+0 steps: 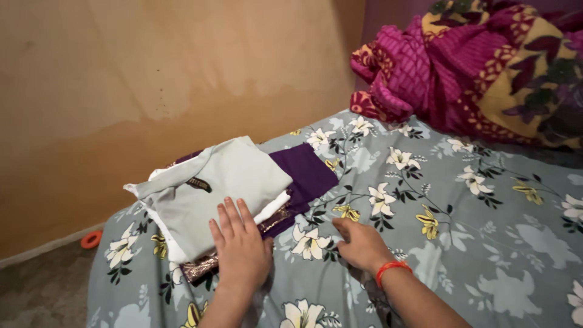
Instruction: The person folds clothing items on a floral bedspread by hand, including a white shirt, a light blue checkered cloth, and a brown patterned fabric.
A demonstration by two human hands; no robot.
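Orange ring [92, 239] on floor at 9 o'clock, beside the bed [486, 243]. Folded grey garment [212, 188] tops a stack with white cloth [276, 206] and purple cloth [306, 173] on the floral bedsheet. Left hand [241, 246] flat, fingers extended, pressing the stack's 5 o'clock corner. Right hand [361, 243] loosely curled, resting on the sheet, grasping nothing. Magenta blanket [461, 67] heaped at 1 o'clock.

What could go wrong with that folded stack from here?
1. The stack sits near the bed's edge by the wall; a push from the left hand resting on it might slide it off.
2. The grey top piece lies askew over the purple cloth, so the layers could slip apart.
3. The right hand presses the bedsheet, which might wrinkle.
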